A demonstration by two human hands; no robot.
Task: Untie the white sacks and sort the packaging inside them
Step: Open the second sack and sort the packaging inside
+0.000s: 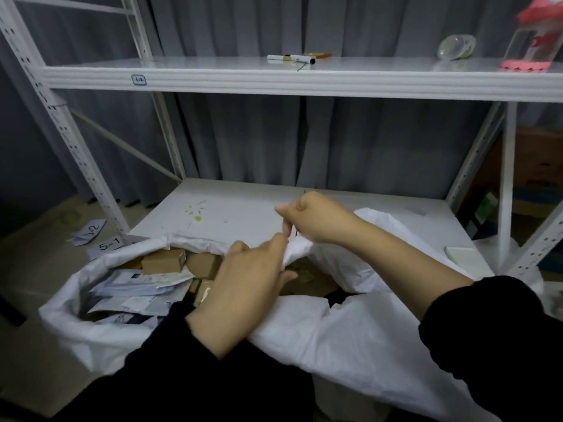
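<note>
sack (70, 312): white, mouth open, in front of lower shelf (231, 205); base cut off by frame.
contents: brown boxes (163, 261), white mailers (128, 287) inside; deeper layers hidden.
left hand (243, 284): pinched far rim, covered mid-opening.
right hand (316, 219): curled, gripped same rim fold; tie, if any, too blurred.

Marker (291, 58) and perhaps a jar (528, 47) on shelf (213, 83).
</note>
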